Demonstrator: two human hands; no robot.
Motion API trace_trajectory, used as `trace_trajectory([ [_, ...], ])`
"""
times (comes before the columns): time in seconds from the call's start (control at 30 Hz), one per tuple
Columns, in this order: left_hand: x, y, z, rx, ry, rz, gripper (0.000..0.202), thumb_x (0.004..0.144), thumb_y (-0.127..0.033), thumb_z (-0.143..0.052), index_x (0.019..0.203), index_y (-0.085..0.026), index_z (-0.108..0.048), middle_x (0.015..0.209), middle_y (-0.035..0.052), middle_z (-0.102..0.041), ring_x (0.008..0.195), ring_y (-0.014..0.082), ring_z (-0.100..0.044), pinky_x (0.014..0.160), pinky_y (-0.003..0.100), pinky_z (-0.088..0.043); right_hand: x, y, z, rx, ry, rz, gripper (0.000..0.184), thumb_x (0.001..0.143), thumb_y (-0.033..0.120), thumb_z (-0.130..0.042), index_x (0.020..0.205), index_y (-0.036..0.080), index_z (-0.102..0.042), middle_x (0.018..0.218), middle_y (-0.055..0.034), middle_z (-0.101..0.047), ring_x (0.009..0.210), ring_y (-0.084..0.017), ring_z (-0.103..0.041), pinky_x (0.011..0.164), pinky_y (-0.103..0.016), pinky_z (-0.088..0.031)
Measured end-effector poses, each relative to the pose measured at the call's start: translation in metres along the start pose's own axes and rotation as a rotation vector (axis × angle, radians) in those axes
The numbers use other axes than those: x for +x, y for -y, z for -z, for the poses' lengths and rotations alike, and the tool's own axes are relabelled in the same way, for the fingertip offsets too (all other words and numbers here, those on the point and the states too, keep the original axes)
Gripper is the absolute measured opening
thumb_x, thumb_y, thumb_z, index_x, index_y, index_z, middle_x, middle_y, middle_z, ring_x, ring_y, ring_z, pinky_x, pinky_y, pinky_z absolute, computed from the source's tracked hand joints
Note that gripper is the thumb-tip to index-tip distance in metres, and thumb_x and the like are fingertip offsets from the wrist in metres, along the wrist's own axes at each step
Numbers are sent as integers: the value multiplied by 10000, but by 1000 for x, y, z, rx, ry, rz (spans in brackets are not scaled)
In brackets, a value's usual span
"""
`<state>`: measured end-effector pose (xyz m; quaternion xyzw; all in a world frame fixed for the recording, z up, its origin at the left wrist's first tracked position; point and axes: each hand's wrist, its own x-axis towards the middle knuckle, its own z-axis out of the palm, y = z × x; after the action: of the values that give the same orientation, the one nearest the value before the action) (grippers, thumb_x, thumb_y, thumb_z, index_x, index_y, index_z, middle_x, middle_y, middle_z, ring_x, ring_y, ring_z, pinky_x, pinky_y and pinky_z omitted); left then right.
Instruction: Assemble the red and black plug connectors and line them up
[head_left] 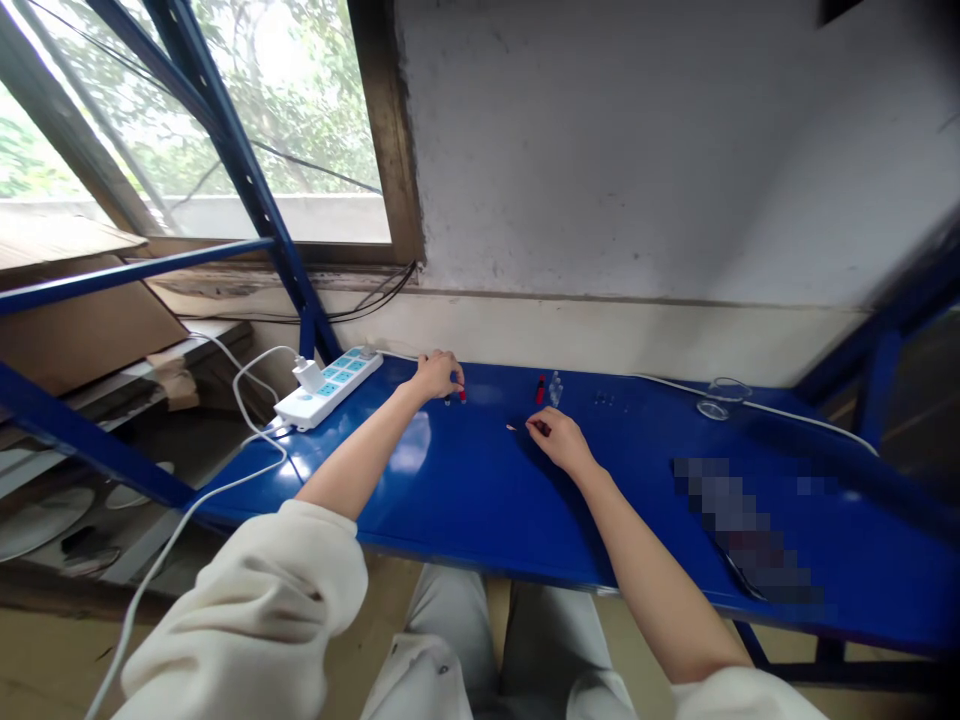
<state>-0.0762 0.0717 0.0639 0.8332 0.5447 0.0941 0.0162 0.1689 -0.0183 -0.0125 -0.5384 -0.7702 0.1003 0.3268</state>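
Note:
My left hand [437,374] rests far out on the blue table [465,500], fingers curled over a small red and dark piece [459,396]. My right hand [559,440] lies to its right, fingers pinched on a thin stick [517,428] with a pale tip pointing left. Just beyond the right hand stand a small red piece [541,389] and a small clear piece [555,388].
A white power strip [328,387] with a plugged-in charger and white cables lies at the table's left end. A clear round dish [712,408] and a white cable sit at the back right. Tiny dark parts [604,399] lie nearby. Cardboard is stacked at left.

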Motion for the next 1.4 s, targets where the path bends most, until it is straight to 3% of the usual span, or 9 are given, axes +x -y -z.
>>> trace_trajectory([
  [0.17, 0, 4, -8, 12, -22, 2, 95, 646, -250, -649, 735, -220, -667, 971, 54, -544, 1001, 260, -406, 863, 422, -265, 0, 0, 1, -5, 12, 0, 187, 787, 263, -442, 802, 201, -618, 751, -23, -566, 636, -118, -523, 572, -220, -387],
  [0.97, -5, 4, 0, 106, 35, 33, 122, 684, -238, -600, 786, -214, -660, 980, 61, -552, 1003, 262, -425, 869, 430, -261, 0, -4, -2, 55, -5, 30, 187, 783, 267, -447, 786, 190, -618, 731, -23, -547, 602, -115, -496, 554, -226, -374],
  [1.3, -6, 1, 4, 95, 50, 50, 174, 692, -266, -609, 855, -221, -648, 1012, 70, -553, 1027, 276, -432, 860, 444, -277, -1, -3, 9, -126, 13, -15, 204, 811, 270, -424, 833, 192, -611, 779, -28, -563, 625, -113, -503, 543, -216, -359],
  [1.4, -10, -11, 9, 68, -37, 36, 259, 710, -264, -597, 965, -220, -611, 1044, 78, -552, 1032, 272, -439, 860, 438, -285, -1, -4, 11, -200, 19, -54, 208, 819, 273, -421, 837, 192, -611, 791, -31, -577, 669, -123, -519, 547, -217, -357],
])
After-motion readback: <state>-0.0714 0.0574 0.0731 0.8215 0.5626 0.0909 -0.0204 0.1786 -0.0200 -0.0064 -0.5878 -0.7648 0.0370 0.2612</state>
